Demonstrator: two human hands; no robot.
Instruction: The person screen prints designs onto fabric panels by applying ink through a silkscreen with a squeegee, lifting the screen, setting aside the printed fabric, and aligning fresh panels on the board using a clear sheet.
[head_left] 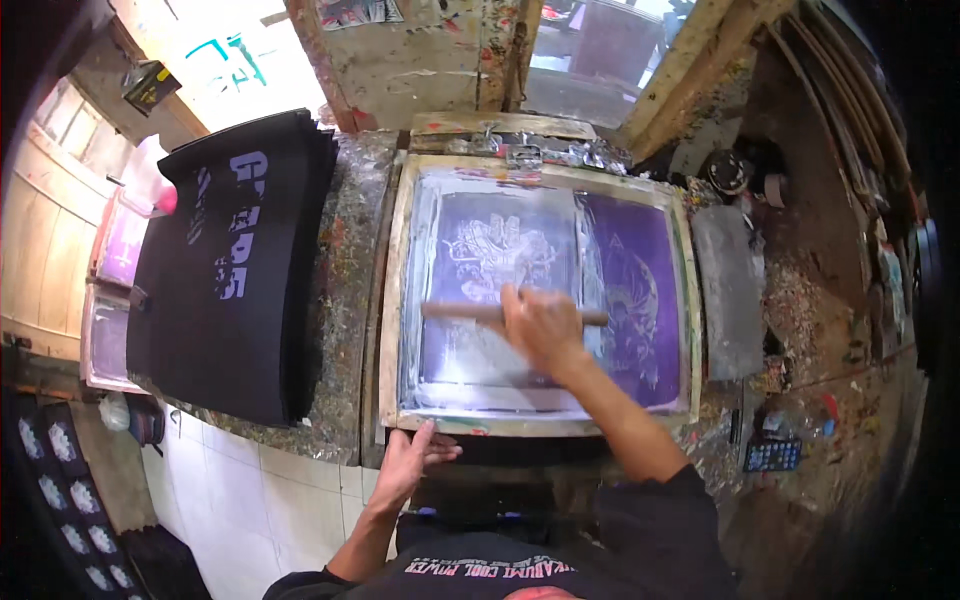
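Note:
A silk-screen frame [688, 300] with a pale wooden border lies on the worktable, its mesh part grey-white and part purple. Two designs show in the mesh, a pale one on the left and a larger curved one on the right. Across the mesh, my right hand [545, 328] is closed around a squeegee [455, 311] with a long brown handle, held crosswise. The hand is slightly blurred, and the blade's lower edge cannot be made out. At the frame's near left border, my left hand [408, 462] grips the edge with the thumb on top; its other fingers are partly below.
Left of the frame lies a tall stack of black printed fabric pieces [210, 290] on the paint-stained table [345, 290]. Metal hinge clamps [523, 155] sit at the frame's far side. A grey slab [730, 295] is at the right, and a phone [772, 456] lies nearer me.

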